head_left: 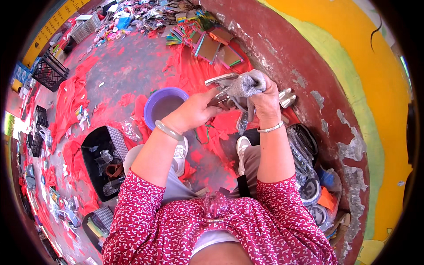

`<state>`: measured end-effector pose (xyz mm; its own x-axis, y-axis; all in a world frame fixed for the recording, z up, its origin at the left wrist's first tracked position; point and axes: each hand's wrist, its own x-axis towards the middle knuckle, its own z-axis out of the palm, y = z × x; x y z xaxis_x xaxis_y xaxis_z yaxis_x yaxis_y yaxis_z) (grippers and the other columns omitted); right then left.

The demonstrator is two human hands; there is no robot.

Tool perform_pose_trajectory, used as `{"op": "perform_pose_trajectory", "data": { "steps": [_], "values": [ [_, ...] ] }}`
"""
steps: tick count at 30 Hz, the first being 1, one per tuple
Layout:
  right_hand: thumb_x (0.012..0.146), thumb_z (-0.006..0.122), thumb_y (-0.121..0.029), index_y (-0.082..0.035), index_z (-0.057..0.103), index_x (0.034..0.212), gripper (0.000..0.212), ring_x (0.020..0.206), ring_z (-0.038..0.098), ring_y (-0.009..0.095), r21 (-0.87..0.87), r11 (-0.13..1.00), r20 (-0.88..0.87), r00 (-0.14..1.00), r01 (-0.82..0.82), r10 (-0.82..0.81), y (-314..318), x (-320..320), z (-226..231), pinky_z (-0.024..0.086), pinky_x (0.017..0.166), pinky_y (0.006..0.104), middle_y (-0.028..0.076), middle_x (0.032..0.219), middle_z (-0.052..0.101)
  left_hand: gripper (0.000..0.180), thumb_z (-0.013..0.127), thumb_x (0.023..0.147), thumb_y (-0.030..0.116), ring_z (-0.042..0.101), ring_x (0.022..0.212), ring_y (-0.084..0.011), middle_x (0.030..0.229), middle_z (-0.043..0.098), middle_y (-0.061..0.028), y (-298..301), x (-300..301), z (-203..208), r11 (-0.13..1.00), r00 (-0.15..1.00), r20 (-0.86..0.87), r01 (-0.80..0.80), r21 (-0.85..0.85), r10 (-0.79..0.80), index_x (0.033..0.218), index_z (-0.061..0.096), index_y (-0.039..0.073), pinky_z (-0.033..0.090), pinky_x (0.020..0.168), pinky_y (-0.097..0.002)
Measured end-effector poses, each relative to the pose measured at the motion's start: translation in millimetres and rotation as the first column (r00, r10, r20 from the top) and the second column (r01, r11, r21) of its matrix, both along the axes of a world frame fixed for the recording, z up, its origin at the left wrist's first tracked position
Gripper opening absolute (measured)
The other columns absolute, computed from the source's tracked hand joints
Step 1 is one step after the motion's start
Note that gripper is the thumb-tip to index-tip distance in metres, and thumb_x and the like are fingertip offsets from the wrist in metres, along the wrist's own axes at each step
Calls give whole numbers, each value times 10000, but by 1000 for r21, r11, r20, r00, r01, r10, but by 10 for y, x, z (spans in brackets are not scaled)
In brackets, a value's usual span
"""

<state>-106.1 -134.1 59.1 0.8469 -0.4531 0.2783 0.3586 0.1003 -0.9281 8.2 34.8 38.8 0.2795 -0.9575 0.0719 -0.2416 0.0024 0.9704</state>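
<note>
In front of me my right hand (266, 100) is closed round a bunched grey cloth (245, 85), part of which hangs down. My left hand (197, 109) grips a shiny silvery metal object with a long handle-like part (221, 79). The cloth lies against this object and covers much of it, so its exact kind cannot be made out. Just left of the hands stands a purple basin (148, 111) with murky water in it. Behind my right hand a pair of silvery, rounded pieces (287, 98) lies by the wall.
Left of my legs sits a black bin (94, 163) with plastic-wrapped items. To my right, bagged goods (304, 168) crowd the peeling red wall (304, 66). Notebooks or boards (208, 47) lie on red cloth ahead. A black crate (51, 73) stands far left.
</note>
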Motion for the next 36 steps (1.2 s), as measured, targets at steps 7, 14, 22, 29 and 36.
{"op": "perform_pose_trajectory", "data": {
  "steps": [7, 14, 22, 29, 36],
  "values": [
    [700, 582, 66, -10, 613, 897, 214, 693, 527, 57, 4, 980, 156, 968, 198, -196, 169, 68, -47, 441, 608, 195, -11, 806, 598, 322, 507, 856, -33, 583, 949, -116, 1009, 616, -62, 11, 25, 7, 1000, 999, -16, 30, -2, -30, 1174, 470, -1, 470, 827, -254],
    [788, 616, 10, -18, 630, 824, 48, 700, 475, 24, -2, 880, 178, 866, 475, -467, 142, 171, -166, 412, 621, 189, -56, 764, 560, 215, 503, 875, -11, 570, 892, -100, 973, 600, -49, -53, -4, -118, 998, 997, -53, 52, -34, -54, 1089, 492, 4, 472, 759, -239],
    [919, 492, -256, 9, 586, 948, 283, 719, 595, 186, 465, 771, -69, 886, 436, -459, -51, 157, -131, 493, 648, 310, 81, 831, 616, 284, 517, 852, -27, 549, 919, -97, 998, 573, -30, -30, -17, -90, 999, 982, -188, -15, 29, 21, 1132, 477, 4, 457, 814, -252],
    [938, 394, -424, -33, 525, 1128, 454, 890, 594, 261, 609, 751, 36, 937, 255, -348, -235, 15, 130, 501, 761, 378, 124, 974, 610, 411, 510, 839, -38, 554, 1008, -137, 1105, 573, -67, -21, 173, -162, 983, 933, -348, -140, -119, 91, 1238, 433, 15, 439, 881, -286],
    [819, 606, -26, -47, 566, 1014, 201, 701, 596, 129, 325, 943, 53, 995, 66, -88, 18, 123, -56, 506, 624, 256, 46, 862, 616, 406, 510, 833, -54, 555, 1008, -130, 1100, 579, -68, -98, -24, -36, 985, 928, -370, -92, -148, 31, 1227, 441, 15, 434, 891, -286]
  ]
}}
